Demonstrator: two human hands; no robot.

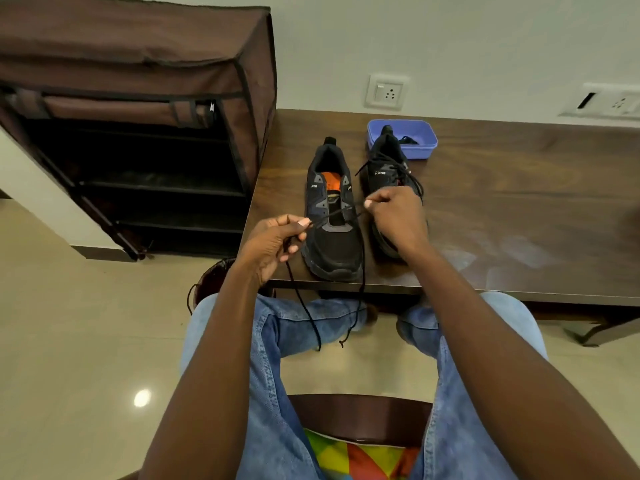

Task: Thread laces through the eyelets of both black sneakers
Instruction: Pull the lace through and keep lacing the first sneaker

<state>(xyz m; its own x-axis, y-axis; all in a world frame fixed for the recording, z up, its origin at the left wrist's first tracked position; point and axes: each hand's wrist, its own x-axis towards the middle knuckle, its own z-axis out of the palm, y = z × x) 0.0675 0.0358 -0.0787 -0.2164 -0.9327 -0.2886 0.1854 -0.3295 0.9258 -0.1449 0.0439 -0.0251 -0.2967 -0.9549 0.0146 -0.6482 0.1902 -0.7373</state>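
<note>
Two black sneakers stand side by side on the dark wooden table (519, 209), toes toward me. The left sneaker (332, 237) has a black lace (341, 213) crossing its lowest eyelets, with an orange insole showing inside. My left hand (273, 244) pinches the lace's left strand, and my right hand (394, 209) pinches the right strand. Both loose ends hang over the table edge toward my knees. The right sneaker (388, 168) is laced, and my right hand hides its front half.
A blue plastic tray (422, 140) behind the right sneaker holds a bit of black lace. A brown fabric shoe rack (138, 133) stands left of the table. Wall sockets (386, 91) sit above the table. I sit on a chair (360, 410) with a colourful cushion.
</note>
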